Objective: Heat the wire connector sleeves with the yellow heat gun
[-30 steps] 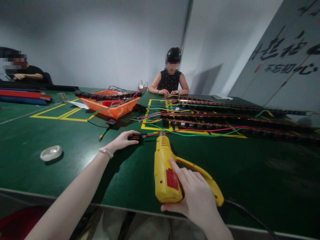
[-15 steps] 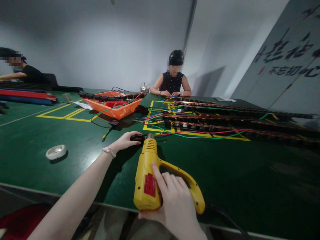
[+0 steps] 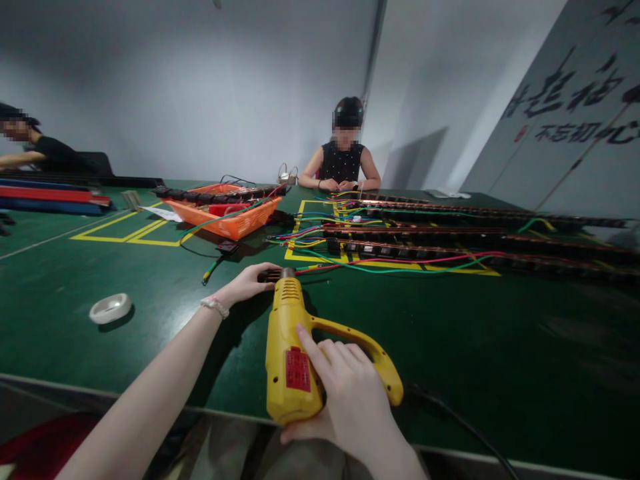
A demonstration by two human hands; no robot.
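near the front edge of the dark green desk, a smooth matte sheet marked with yellow tape lines, the right hand is wrapped around the looped handle of a yellow heat gun, its index finger laid along the body beside a red label; the gun is hard glossy plastic, a blunt barrel with slotted vents near the front and a short metal nozzle; its long axis runs away from the person, nozzle pointing toward the far side of the desk, its tip right at a small black connector; a black cord trails off from the handle to the right; the left hand lies flat on the desk, fingers curled over the connector and pressing it down, a pale beaded bracelet on the wrist; thin red and green wires leave the connector and run rightward across the desk toward long dark strips with copper-coloured rails lying in parallel rows; to the left sits a round white roll of tape, well apart from both hands; farther back an orange plastic basket with a latticed wall holds more dark parts; a person in a dark dotted sleeveless top sits at the far edge, both of that person's hands together on the desk; another person in black sits at the far left.
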